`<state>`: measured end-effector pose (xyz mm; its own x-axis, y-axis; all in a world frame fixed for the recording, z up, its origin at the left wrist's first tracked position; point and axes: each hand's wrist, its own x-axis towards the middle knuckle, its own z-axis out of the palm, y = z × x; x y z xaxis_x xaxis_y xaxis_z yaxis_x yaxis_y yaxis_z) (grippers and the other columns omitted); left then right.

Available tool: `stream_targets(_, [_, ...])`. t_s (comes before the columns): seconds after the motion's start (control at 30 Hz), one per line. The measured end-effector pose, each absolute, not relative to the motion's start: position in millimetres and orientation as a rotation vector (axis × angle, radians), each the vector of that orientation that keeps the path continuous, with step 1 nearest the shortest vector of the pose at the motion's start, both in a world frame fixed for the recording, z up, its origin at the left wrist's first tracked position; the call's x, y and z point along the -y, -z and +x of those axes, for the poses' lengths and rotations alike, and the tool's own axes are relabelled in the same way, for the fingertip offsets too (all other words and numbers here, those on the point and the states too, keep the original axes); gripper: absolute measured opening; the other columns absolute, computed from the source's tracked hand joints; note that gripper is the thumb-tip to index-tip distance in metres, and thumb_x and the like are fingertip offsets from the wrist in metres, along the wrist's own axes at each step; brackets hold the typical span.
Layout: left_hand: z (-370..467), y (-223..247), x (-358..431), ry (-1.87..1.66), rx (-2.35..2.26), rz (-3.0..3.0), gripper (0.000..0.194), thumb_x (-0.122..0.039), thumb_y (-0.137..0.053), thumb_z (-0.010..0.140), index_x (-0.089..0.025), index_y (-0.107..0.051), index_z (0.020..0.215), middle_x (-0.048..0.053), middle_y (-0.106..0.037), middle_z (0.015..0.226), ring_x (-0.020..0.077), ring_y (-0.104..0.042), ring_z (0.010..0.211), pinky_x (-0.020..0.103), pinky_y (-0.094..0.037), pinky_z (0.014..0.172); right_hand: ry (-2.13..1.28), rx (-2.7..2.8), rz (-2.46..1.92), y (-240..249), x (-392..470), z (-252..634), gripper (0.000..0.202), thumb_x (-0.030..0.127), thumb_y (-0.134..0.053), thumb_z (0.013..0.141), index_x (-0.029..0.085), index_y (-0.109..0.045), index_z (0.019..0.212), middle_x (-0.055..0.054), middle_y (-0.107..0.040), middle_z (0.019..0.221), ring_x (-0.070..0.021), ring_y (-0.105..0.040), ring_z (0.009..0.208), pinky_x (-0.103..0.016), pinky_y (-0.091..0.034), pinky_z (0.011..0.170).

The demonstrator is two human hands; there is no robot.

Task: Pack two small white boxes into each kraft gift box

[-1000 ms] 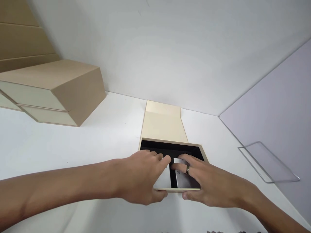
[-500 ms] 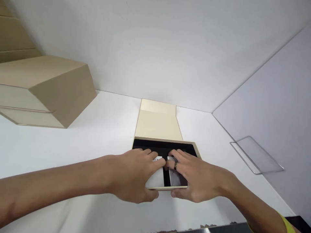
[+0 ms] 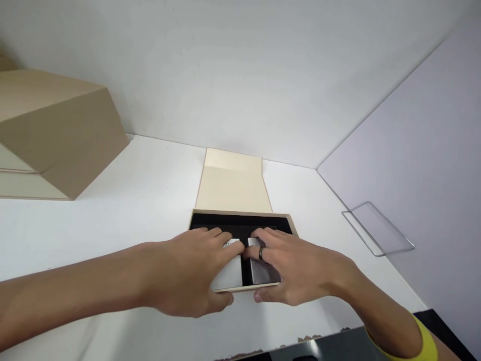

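An open cream box [image 3: 243, 214] with a black lining stands on the white surface, its lid [image 3: 233, 188] folded back flat behind it. Inside it, a white packet [image 3: 230, 273] lies at the left and a greyish-white packet [image 3: 261, 268] at the right, with a narrow black strip between them. My left hand [image 3: 199, 268] is curled over the white packet, its thumb outside the front wall. Over the other packet bends my right hand [image 3: 289, 263], which wears a dark ring; its thumb is also at the front wall. The packets' outer parts are hidden under the hands.
A large tan and cream box [image 3: 63, 135] stands at the left. A wire handle or frame [image 3: 376, 228] juts out at the right, by the lilac wall [image 3: 421, 140]. The front edge of the white surface [image 3: 161, 170] is chipped above something dark and shiny [image 3: 330, 346].
The view has shifted, so the boxes, the wire frame and both hands sit further left. The hands keep nearly the same place over the packets.
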<state>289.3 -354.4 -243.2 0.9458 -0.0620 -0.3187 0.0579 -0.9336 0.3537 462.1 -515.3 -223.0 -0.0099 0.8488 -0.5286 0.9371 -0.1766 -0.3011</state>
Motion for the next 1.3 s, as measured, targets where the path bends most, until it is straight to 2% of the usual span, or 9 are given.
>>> stream_targets(0.13, [288.6, 245.4, 353.4, 0.434, 0.01, 2.711, 0.056, -0.057, -0.055, 0.09, -0.023, -0.061, 0.134, 0.016, -0.066, 0.131, 0.0398, -0.062, 0.121, 0.052, -0.049, 0.097, 0.973, -1.92, 2.135, 218.9, 517.3, 461.8, 0.078, 0.076, -0.057, 0.085, 0.024, -0.054, 0.144, -0.014, -0.054, 0.129, -0.0349, -0.055, 0.116, -0.055, -0.048, 0.098])
stream_targets(0.27, [288.4, 246.1, 352.8, 0.422, 0.018, 2.707, 0.055, -0.057, -0.056, 0.089, -0.022, -0.064, 0.131, 0.017, -0.068, 0.128, 0.041, -0.063, 0.119, 0.053, -0.049, 0.096, 0.964, -1.917, 2.164, 218.5, 521.7, 458.3, 0.086, 0.082, -0.05, 0.086, 0.024, -0.049, 0.151, -0.019, -0.051, 0.143, -0.0403, -0.048, 0.134, -0.058, -0.041, 0.109])
stream_targets(0.37, [287.6, 246.4, 352.6, 0.386, 0.011, 2.705, 0.053, -0.057, -0.057, 0.088, -0.023, -0.065, 0.128, 0.017, -0.068, 0.127, 0.0403, -0.063, 0.118, 0.053, -0.05, 0.096, 1.003, -1.93, 2.165, 218.6, 523.9, 457.1, 0.09, 0.083, -0.047, 0.088, 0.026, -0.041, 0.157, -0.022, -0.037, 0.161, -0.042, -0.03, 0.151, -0.061, -0.029, 0.119])
stream_targets(0.47, [287.3, 246.0, 352.9, 0.358, 0.013, 2.705, 0.052, -0.055, -0.058, 0.089, -0.023, -0.064, 0.129, 0.016, -0.068, 0.129, 0.0395, -0.062, 0.121, 0.053, -0.048, 0.1, 1.033, -1.939, 2.177, 217.9, 524.3, 457.5, 0.092, 0.083, -0.046, 0.089, 0.026, -0.035, 0.16, -0.024, -0.023, 0.168, -0.0405, -0.016, 0.158, -0.061, -0.02, 0.124])
stream_targets(0.7, [288.5, 242.3, 354.9, 0.398, 0.005, 2.712, 0.053, -0.052, -0.06, 0.09, -0.021, -0.062, 0.134, 0.017, -0.066, 0.133, 0.0404, -0.06, 0.126, 0.056, -0.047, 0.104, 1.064, -1.933, 2.18, 220.4, 524.2, 456.2, 0.094, 0.082, -0.048, 0.089, 0.026, -0.027, 0.162, -0.021, -0.01, 0.171, -0.0349, -0.005, 0.159, -0.058, -0.011, 0.127])
stream_targets(0.87, [286.8, 240.2, 357.3, 0.419, 0.002, 2.73, 0.054, -0.052, -0.059, 0.091, -0.02, -0.06, 0.135, 0.018, -0.065, 0.133, 0.0393, -0.062, 0.121, 0.053, -0.05, 0.1, 1.1, -1.853, 2.213, 221.7, 527.5, 454.6, 0.091, 0.078, -0.051, 0.09, 0.03, -0.022, 0.162, -0.015, 0.002, 0.171, -0.0332, -0.002, 0.159, -0.059, -0.015, 0.127])
stream_targets(1.0, [285.9, 236.6, 358.9, 0.391, -0.025, 2.768, 0.049, -0.053, -0.061, 0.089, -0.02, -0.064, 0.124, 0.017, -0.068, 0.123, 0.0378, -0.065, 0.112, 0.049, -0.052, 0.093, 1.058, -1.845, 2.221, 221.2, 530.0, 453.1, 0.088, 0.075, -0.051, 0.092, 0.027, -0.024, 0.162, -0.014, 0.0, 0.171, -0.0338, -0.005, 0.159, -0.059, -0.017, 0.127])
stream_targets(1.1, [284.8, 233.0, 357.6, 0.396, -0.026, 2.794, 0.045, -0.053, -0.066, 0.086, -0.019, -0.065, 0.115, 0.014, -0.069, 0.113, 0.0349, -0.066, 0.103, 0.046, -0.052, 0.088, 1.031, -1.832, 2.234, 220.7, 528.0, 448.0, 0.083, 0.073, -0.049, 0.094, 0.026, -0.032, 0.16, -0.012, -0.002, 0.171, -0.0337, -0.005, 0.159, -0.059, -0.018, 0.127])
stream_targets(1.3, [274.3, 235.1, 348.5, 0.401, -0.02, 2.823, 0.052, -0.06, -0.066, 0.084, -0.018, -0.062, 0.115, 0.013, -0.069, 0.11, 0.033, -0.067, 0.098, 0.044, -0.053, 0.088, 0.915, -1.754, 2.202, 217.5, 512.1, 430.4, 0.072, 0.065, -0.053, 0.095, 0.025, -0.045, 0.155, -0.003, -0.007, 0.171, -0.0346, -0.008, 0.159, -0.058, -0.019, 0.128])
